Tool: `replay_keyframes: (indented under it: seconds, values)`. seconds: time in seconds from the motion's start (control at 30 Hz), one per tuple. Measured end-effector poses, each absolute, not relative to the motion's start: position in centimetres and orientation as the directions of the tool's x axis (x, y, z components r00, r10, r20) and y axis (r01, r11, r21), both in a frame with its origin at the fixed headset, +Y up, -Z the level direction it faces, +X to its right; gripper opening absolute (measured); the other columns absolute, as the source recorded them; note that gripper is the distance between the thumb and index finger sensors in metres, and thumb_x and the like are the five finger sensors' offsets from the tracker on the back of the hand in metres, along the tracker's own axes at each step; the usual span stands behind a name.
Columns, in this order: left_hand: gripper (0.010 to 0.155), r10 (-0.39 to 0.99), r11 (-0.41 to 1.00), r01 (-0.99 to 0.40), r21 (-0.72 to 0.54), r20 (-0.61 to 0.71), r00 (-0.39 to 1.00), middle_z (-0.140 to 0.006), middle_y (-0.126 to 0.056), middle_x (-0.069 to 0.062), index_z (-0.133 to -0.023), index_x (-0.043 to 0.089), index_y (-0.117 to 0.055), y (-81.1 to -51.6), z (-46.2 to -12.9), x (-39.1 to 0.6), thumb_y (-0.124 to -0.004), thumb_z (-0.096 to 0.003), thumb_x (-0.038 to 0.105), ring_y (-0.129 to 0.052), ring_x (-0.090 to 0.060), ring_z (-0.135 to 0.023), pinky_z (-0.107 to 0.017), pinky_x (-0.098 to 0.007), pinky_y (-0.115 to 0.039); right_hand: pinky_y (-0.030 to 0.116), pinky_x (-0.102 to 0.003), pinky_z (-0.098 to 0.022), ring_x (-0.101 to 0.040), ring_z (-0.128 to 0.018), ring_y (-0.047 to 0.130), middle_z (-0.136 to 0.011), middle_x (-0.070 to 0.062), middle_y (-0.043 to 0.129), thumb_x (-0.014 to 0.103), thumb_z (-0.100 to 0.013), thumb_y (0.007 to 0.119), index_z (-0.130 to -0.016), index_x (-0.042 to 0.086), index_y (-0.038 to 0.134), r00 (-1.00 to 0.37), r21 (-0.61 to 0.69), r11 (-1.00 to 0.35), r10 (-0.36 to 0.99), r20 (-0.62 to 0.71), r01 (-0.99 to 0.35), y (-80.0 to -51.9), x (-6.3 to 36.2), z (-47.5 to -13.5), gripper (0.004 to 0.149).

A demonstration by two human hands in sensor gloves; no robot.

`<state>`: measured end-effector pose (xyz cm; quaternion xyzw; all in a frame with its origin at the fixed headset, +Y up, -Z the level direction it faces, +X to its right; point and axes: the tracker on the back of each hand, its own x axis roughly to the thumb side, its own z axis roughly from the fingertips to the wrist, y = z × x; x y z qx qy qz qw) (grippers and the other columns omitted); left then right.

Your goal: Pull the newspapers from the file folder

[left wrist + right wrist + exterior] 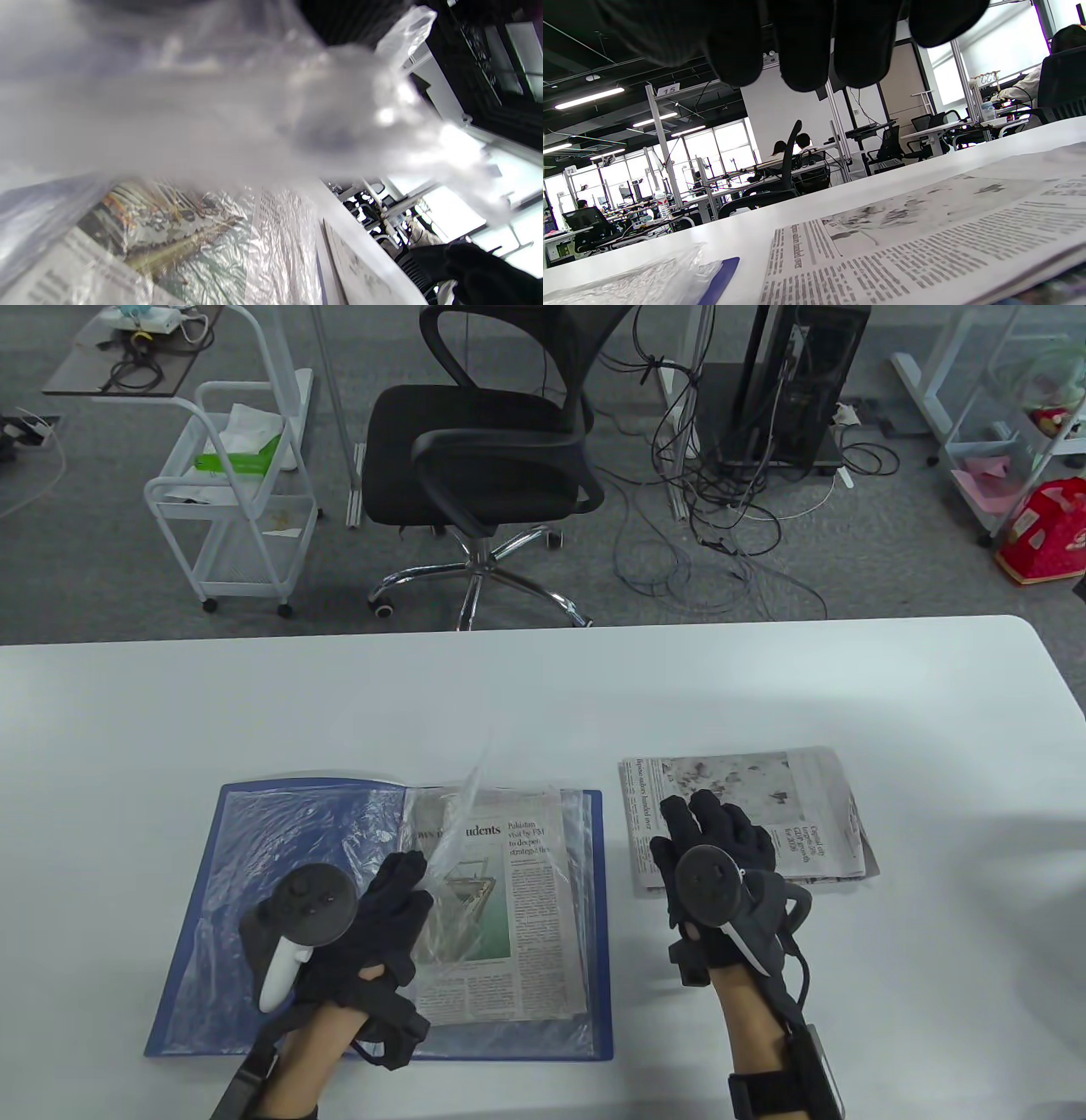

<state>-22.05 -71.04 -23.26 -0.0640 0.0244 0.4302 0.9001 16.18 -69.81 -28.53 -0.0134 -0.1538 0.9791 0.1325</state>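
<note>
A blue file folder (604, 899) lies open on the white table, left of centre. A newspaper (526, 916) lies on its right page among clear plastic sleeves. My left hand (399, 899) holds one clear sleeve (462, 823) lifted up off that newspaper. In the left wrist view the sleeve (212, 106) fills the frame above the newspaper (127, 245). A folded newspaper (806, 806) lies on the table to the folder's right. My right hand (713, 831) is open, fingers (806, 51) hovering just over this paper (925, 237). The folder's edge (719, 275) shows at lower left.
The white table (543, 687) stretches bare beyond the folder and paper to its far edge. Past that edge, on the floor, stand a black office chair (484, 449), a white cart (233, 492) and tangled cables.
</note>
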Motion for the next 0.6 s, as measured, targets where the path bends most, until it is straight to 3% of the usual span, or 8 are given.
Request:
replay_keyframes:
  seconds: [0.3,0.6]
  values:
    - [0.062,0.751,0.641,-0.767,-0.014,-0.193,0.631,-0.114,-0.062,-0.021,-0.107,0.011,-0.069,-71.9,-23.0,-26.0,-0.072,-0.0508,0.036,-0.068,-0.053,-0.100,-0.065,-0.064,-0.063,0.061,-0.065,-0.065,-0.040,-0.093,0.079,-0.103,-0.006,0.075,0.050,-0.040,0.072,-0.093,0.035,0.072,-0.961,-0.287,-0.920,0.278,-0.001,-0.266,-70.3,16.9,-28.7,0.055]
    - [0.064,0.631,0.719,-0.695,0.015,-0.433,0.644,-0.115,-0.056,-0.022,-0.109,0.011,-0.065,-74.0,-23.0,-31.5,-0.072,-0.0509,0.037,-0.061,-0.054,-0.102,-0.066,-0.065,-0.058,0.062,-0.065,-0.064,-0.040,-0.093,0.080,-0.103,-0.007,0.076,0.050,-0.040,0.072,-0.093,0.034,0.072,-0.963,-0.262,-0.931,0.268,-0.022,-0.253,-71.0,17.3,-29.0,0.055]
